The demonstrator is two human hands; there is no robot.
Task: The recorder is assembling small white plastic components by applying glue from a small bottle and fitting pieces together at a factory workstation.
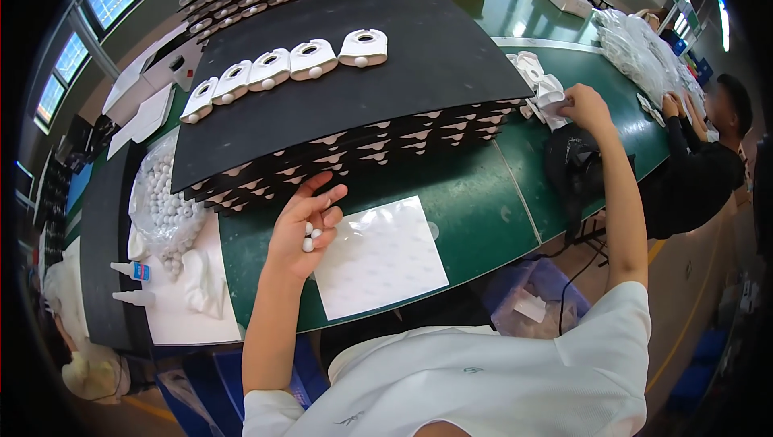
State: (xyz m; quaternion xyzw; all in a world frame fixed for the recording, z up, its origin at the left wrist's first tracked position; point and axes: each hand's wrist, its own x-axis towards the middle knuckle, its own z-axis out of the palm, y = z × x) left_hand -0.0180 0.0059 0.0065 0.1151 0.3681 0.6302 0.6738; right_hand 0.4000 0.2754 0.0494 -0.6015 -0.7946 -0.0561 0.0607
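Holding several small white balls (309, 236), the left hand (296, 223) is near the centre of the frame, with its fingers curled around them, just in front of the stack of black boards. The right hand (589, 108), at the right of the upper half, has its fingertips at one white plastic part (551, 92), which lies among similar parts beside the stack; whether these fingers are closed on it, I cannot tell. On the top black board (403, 91), in the upper middle, a row of five white parts (313, 62) stands, each with a round white ball at its front edge. A clear bag of white balls (165, 195) lies at the left, and two small bottles (133, 284) are below it. A white sheet (378, 264) lies on the green table (495, 203) at the lower centre. Another person (692, 187) sits at the right edge.
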